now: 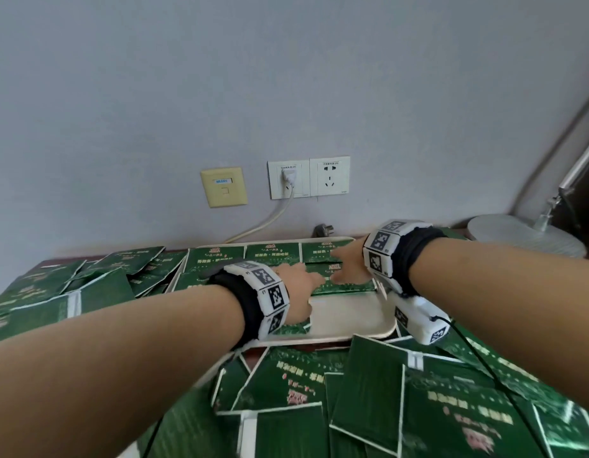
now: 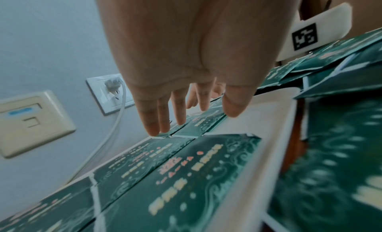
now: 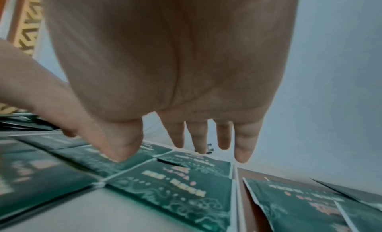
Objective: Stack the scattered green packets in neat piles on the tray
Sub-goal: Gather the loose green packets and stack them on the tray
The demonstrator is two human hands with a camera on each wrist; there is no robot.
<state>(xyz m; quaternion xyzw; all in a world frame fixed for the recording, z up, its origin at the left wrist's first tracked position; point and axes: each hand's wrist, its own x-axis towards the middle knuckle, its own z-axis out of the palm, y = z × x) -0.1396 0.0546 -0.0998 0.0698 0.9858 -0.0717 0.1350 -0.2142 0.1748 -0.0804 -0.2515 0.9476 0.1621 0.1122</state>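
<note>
A cream tray lies against the wall with green packets laid in neat piles over its far and left parts. Its near right part is bare. Both hands hover low over the piles in the tray's middle. My left hand has straight, spread fingers and holds nothing. My right hand is also flat, fingers extended above a packet pile, and it holds nothing. The two hands' fingertips nearly meet. Whether they touch the packets is unclear.
Loose green packets are scattered over the table in front of the tray and at the left. The wall behind carries sockets with a white plug and cable. A lamp base stands at the far right.
</note>
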